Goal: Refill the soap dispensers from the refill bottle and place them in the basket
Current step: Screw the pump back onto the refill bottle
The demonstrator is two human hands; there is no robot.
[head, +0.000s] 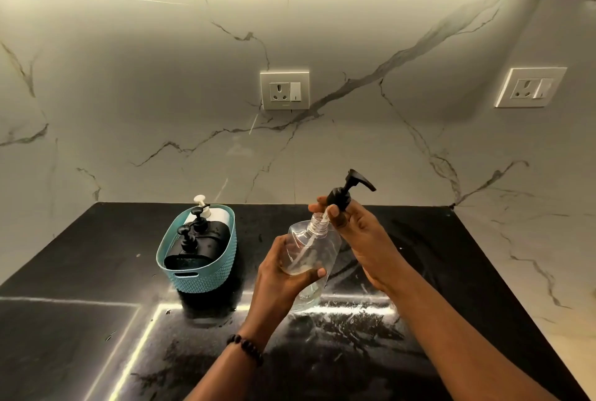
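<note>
My left hand (283, 275) grips a clear plastic bottle (314, 252), held tilted above the black counter, its threaded neck bare. Just above that neck my right hand (348, 223) pinches a black pump head (346, 189), lifted off, with its thin tube still reaching down into the bottle. A little clear liquid lies in the bottle's lower part. To the left stands a teal basket (200, 278). Inside it are two black dispensers (193, 249) with black pumps and, behind them, a white bottle (214, 215) with a white pump.
The glossy black counter (322, 352) ends against a marble wall at the back and right. Two wall sockets, a middle socket (284, 90) and a right socket (530, 87), sit above it. A bead bracelet (246, 347) is on my left wrist.
</note>
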